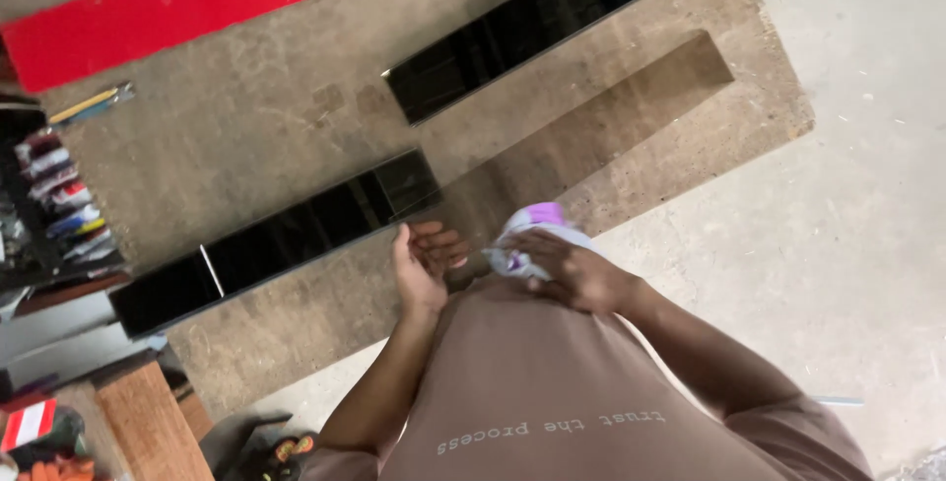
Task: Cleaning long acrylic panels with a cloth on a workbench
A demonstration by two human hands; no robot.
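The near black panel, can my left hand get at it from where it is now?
Probably yes. The left hand hangs open right beside the end of the near black panel, nothing between them; the right hand holds the cloth.

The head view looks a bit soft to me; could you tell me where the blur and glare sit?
Head view: mild blur on both hands, right hand on a white-purple cloth, left hand open; black glossy panels reflect faintly without strong glare; lighting even, shadows soft.

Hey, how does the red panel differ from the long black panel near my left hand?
The red panel looks matte and bright; the black panel is dark and glossy. The red one lies far from both hands; the black one's end lies just beside the left hand. Both are long flat strips on the brown board.
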